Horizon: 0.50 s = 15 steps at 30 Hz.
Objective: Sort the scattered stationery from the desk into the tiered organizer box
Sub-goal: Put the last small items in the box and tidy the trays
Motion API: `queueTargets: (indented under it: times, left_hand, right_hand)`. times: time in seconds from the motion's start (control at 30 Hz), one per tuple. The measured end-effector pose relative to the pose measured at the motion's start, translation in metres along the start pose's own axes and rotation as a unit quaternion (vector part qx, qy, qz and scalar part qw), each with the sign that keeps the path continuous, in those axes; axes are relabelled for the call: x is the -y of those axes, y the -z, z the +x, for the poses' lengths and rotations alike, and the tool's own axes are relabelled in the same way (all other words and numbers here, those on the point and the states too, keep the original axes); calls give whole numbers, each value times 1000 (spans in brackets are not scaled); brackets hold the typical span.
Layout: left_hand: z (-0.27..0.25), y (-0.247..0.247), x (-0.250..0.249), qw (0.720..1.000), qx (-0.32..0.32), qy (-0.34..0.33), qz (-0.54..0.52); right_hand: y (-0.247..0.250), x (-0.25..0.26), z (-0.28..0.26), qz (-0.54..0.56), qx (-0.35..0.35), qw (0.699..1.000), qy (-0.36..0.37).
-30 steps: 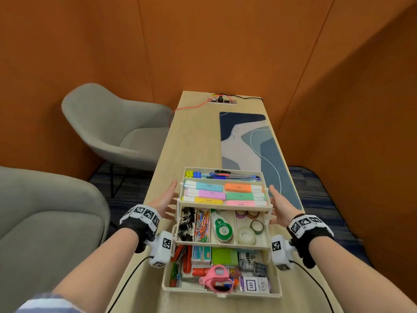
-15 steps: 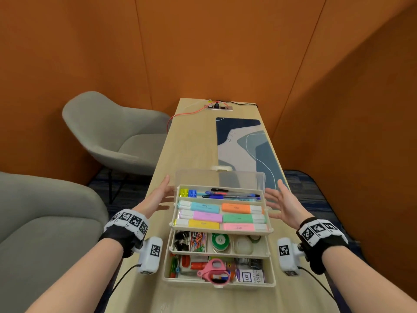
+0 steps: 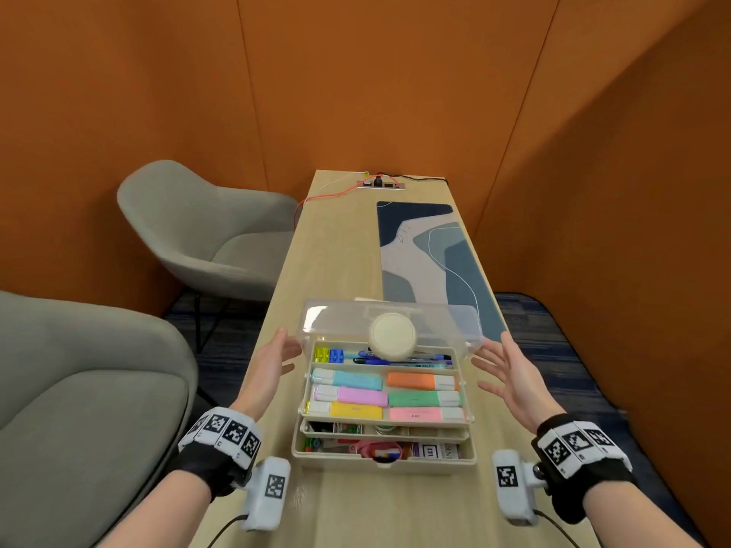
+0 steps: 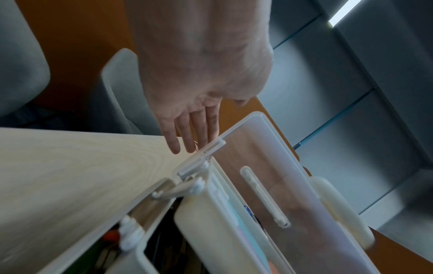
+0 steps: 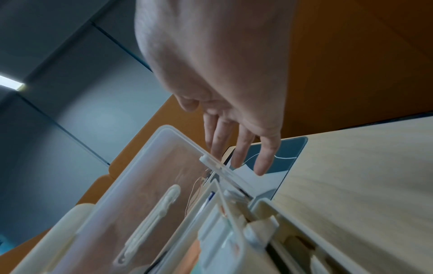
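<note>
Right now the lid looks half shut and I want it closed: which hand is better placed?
Neither clearly: left hand and right hand flank the clear lid, open. The left looks nearer its edge, so left, slightly.

From my head view, the organizer box keeps most of its middle tier hidden under the top tray — I see only a thin strip there. The lowest tier shows just its front edge; its label print is too small to read. Behind the box, the clear lid veils the desk mat.
</note>
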<state>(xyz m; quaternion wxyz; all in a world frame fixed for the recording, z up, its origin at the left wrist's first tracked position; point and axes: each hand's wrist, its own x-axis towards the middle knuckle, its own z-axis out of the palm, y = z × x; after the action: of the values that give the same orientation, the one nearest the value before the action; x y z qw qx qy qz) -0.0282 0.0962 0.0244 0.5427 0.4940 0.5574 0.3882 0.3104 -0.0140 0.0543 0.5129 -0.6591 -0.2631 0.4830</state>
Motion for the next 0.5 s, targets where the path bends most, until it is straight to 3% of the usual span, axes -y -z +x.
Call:
queueTargets:
  times: [0.3,0.5]
  left_hand:
    - [-39,-4,7,1000,-21,-13,11]
    - [-49,-6,13,998,-23,22,45]
  right_hand:
    - [-7,-23,-34,18,-28,999,-4]
    - [-12,-38,-44,-73,-35,996,-37]
